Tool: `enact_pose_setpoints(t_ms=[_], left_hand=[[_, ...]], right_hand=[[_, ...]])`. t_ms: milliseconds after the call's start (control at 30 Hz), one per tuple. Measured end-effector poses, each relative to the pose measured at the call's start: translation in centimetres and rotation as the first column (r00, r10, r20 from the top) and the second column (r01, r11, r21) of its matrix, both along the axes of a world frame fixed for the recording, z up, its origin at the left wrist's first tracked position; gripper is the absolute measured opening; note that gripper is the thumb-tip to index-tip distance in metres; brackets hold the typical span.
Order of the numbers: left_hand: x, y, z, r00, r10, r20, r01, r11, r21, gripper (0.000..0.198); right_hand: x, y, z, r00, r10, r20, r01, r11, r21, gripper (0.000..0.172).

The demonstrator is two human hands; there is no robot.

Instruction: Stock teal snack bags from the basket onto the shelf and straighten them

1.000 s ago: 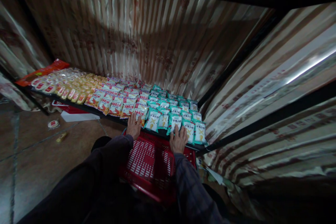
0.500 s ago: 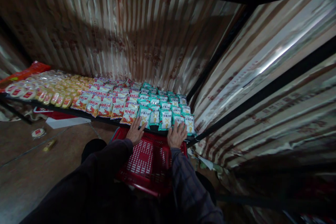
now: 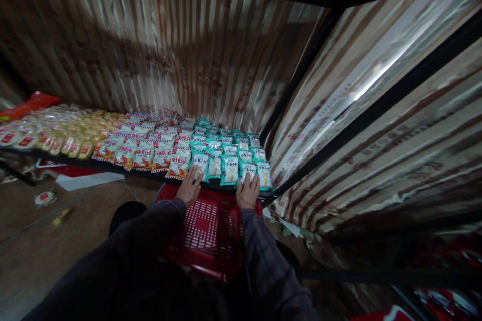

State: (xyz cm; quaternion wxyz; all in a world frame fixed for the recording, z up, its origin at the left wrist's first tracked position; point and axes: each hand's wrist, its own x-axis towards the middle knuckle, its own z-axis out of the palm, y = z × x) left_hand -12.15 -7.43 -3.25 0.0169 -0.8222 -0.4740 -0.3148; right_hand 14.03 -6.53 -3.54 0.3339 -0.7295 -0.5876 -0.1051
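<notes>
Rows of green-and-white snack packets (image 3: 230, 168) lie at the right end of a dark shelf (image 3: 150, 174). My left hand (image 3: 190, 188) has its fingers apart at the front edge, touching or just over the packets near the border with the orange-and-white packets (image 3: 143, 154). Farther right, my right hand (image 3: 248, 191) lies with spread fingers on the lower part of a green packet in the front row. Neither hand holds anything. Below and between my forearms is a red perforated basket (image 3: 203, 225).
Yellow wrapped items (image 3: 75, 148) and round white wrapped ones (image 3: 27, 140) fill the shelf's left part, beside an orange bag (image 3: 35, 102). Black frame bars (image 3: 301, 72) cross in front of brown-striped sheeting. Two small wrapped items lie on the floor (image 3: 86, 220).
The whole view has shifted, so the shelf and both hands appear slightly farther left. The fingers of my right hand are a little closer together. The packets look unmoved.
</notes>
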Motion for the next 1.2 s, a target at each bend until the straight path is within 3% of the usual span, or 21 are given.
enact_pose_setpoints(t_ms=[400, 800, 1200], left_hand=[[0.3, 0.6, 0.1, 1.0, 0.013, -0.02, -0.013, 1.0, 0.022, 0.055], [0.3, 0.8, -0.1, 0.999, 0.01, -0.048, -0.007, 0.999, 0.052, 0.057], [0.3, 0.9, -0.3, 0.999, 0.006, -0.053, -0.005, 0.999, 0.034, 0.061]], right_hand=[[1.0, 1.0, -0.6, 0.99, 0.117, -0.073, -0.112, 0.992, 0.061, 0.059], [0.9, 2.2, -0.2, 0.988, 0.11, -0.105, -0.1, 0.991, 0.091, 0.057], [0.6, 1.6, -0.6, 0.997, 0.063, -0.041, -0.062, 0.997, 0.044, 0.056]])
